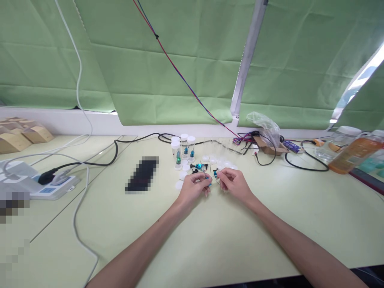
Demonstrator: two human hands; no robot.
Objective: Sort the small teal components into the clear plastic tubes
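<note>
My left hand (193, 187) is closed in a pinch around a small blue part (209, 184), most of it hidden by the fingers. Close beside it, my right hand (234, 183) also pinches, its fingertips by another tiny blue piece (215, 173); what exactly it grips is too small to make out. A thin line, perhaps a wire or pin, shows between the two hands. Just beyond them lie loose blue and black small parts (199, 166). Capped clear tubes (191, 148) with blue or green pieces inside stand behind, to the left. White round caps (183, 175) lie near my left hand.
Clear empty tubes (220, 149) stand behind my right hand. Left are a dark pixelated rectangle (142, 175), a power strip (55, 188) and cables. Rightward sit an open cardboard box (271, 147) with a plastic bag (265, 125), tangled wires and an orange bottle (354, 154).
</note>
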